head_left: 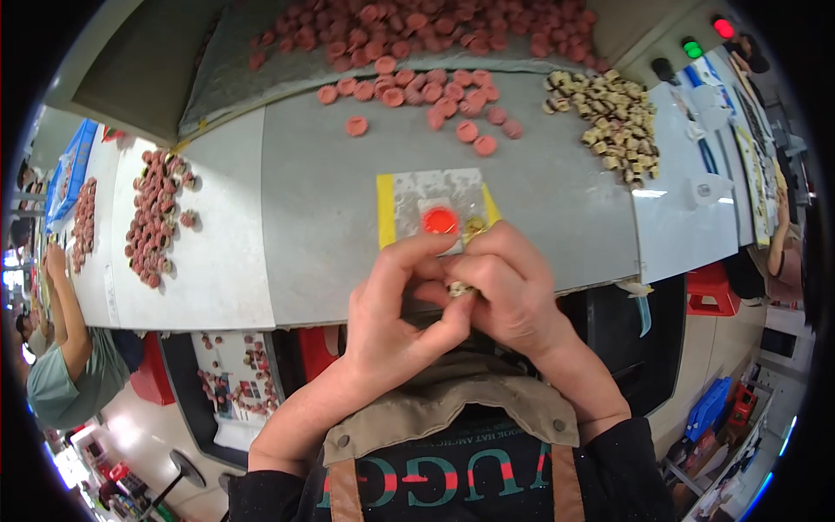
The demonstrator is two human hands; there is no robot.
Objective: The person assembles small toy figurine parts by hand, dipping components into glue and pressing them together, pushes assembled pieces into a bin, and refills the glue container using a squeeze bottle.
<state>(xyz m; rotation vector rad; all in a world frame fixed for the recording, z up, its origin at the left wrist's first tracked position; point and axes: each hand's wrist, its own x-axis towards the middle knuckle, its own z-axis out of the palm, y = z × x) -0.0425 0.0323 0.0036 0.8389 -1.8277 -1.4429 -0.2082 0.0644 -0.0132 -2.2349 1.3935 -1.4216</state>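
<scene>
My left hand point(396, 300) and my right hand point(513, 291) meet at the near edge of the grey table. Between their fingertips they pinch a small cream-and-dark piece point(459, 288), mostly covered by the fingers. Just beyond them, a bright orange-red disc point(439, 221) lies on a pale sheet point(426, 184) with yellow strips along its sides. A small yellowish object point(475, 226) sits right of the disc, beside my right fingers. Loose pink-red round caps point(357, 126) are scattered farther off. Small cream-and-dark blocks point(613, 122) form a heap at the far right.
Many more pink-red caps point(417, 22) fill the back. Reddish assembled pieces point(155, 217) lie on the white surface at left. Below the table edge is an open drawer point(235, 383) holding pieces. Another person point(74, 365) works at far left. Red stools point(711, 291) stand nearby.
</scene>
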